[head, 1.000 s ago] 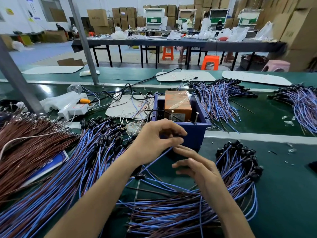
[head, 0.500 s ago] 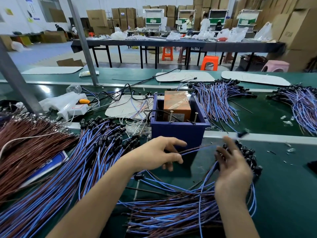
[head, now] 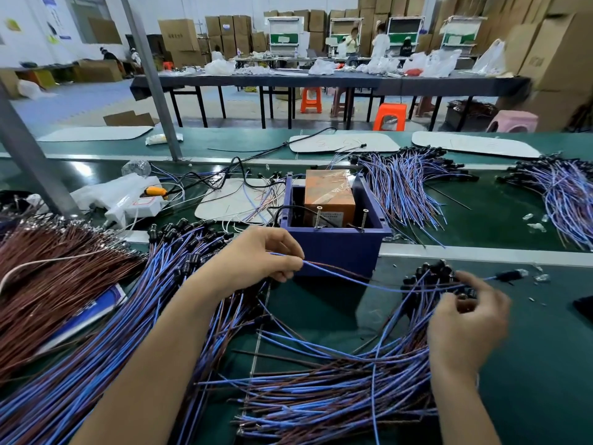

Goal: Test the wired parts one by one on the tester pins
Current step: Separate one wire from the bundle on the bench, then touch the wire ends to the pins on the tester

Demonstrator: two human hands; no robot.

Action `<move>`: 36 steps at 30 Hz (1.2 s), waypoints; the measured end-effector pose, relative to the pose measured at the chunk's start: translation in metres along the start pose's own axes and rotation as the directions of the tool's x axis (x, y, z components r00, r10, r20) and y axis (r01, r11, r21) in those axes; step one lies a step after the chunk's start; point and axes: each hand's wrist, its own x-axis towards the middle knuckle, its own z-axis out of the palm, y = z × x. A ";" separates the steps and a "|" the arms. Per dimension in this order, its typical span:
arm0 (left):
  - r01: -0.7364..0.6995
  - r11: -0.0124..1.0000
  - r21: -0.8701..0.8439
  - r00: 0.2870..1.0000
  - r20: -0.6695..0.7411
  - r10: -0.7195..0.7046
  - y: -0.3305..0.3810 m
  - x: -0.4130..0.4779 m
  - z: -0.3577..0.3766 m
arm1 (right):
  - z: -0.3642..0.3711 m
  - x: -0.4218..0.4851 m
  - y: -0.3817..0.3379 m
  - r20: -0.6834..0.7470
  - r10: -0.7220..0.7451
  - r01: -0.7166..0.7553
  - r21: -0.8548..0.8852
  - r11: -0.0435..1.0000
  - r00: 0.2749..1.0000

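While the left hand (head: 266,261) is pinching one thin blue-and-brown wired part (head: 353,278) just in front of the blue tester box (head: 333,252), the right hand (head: 465,319), blurred, is swinging away rightward, its curled fingers (head: 481,284) seemingly gripping the wire near its black cylindrical head (head: 510,275). Likely this piece is leaving the two upright screw pins (head: 318,216) and heading for the tangled pile (head: 430,277) under that hand.

Stacked cardboard boxes (head: 179,35) line white walls behind a long dark table (head: 321,81) and orange stools (head: 389,116).
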 end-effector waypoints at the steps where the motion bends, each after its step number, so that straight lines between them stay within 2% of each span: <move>1: -0.002 0.999 -0.038 0.999 0.041 0.004 0.002 -0.002 0.000 | 0.001 -0.001 0.004 0.039 -0.052 0.056 -0.110 0.992 0.998; 3: -0.002 0.996 -0.094 0.993 0.119 0.013 0.005 -0.005 0.000 | 0.004 -0.002 0.008 0.138 -0.101 0.142 -0.327 0.934 0.985; 7: 0.013 0.974 -0.227 0.977 0.209 0.035 0.010 -0.008 0.001 | 0.003 -0.005 0.010 0.355 -0.035 0.226 -0.512 0.829 0.934; 12: 0.009 0.956 -0.292 0.975 0.215 0.056 0.014 -0.010 0.001 | 0.001 -0.009 0.006 0.315 -0.065 0.245 -0.573 0.782 0.947; 17: 0.007 0.973 -0.229 0.975 0.216 0.044 0.013 -0.010 0.003 | 0.008 -0.013 0.007 0.428 0.117 0.250 -0.703 0.666 0.896; 19: 0.009 0.977 -0.214 0.975 0.219 0.039 0.013 -0.010 0.004 | 0.011 -0.017 0.006 0.460 0.136 0.269 -0.706 0.655 0.877; 21: 0.010 0.976 -0.218 0.978 0.205 0.036 0.013 -0.009 0.005 | 0.013 -0.022 0.001 0.495 0.014 0.322 -0.586 0.744 0.869; 23: 0.011 0.972 -0.237 0.984 0.178 0.032 0.012 -0.008 0.005 | 0.013 -0.030 -0.004 0.489 -0.259 0.435 -0.288 0.853 0.833; 25: 0.013 0.961 -0.275 0.990 0.138 0.026 0.012 -0.007 0.008 | 0.013 -0.040 -0.011 0.460 -0.504 0.545 0.051 0.837 0.731; 27: 0.011 0.949 -0.316 0.997 0.080 0.015 0.011 -0.005 0.013 | 0.014 -0.050 -0.015 0.439 -0.660 0.616 0.262 0.743 0.609; 28: 0.014 0.942 -0.336 0.999 0.053 0.005 0.011 -0.004 0.015 | 0.014 -0.054 -0.015 0.435 -0.696 0.627 0.315 0.712 0.572; 30: 0.047 0.920 -0.389 0.999 0.029 -0.038 0.010 -0.002 0.019 | 0.015 -0.057 -0.015 0.418 -0.715 0.623 0.355 0.697 0.561; 36: 0.170 0.796 -0.581 0.984 0.058 -0.168 0.009 0.002 0.030 | 0.016 -0.056 -0.012 0.311 -0.697 0.641 0.275 0.717 0.646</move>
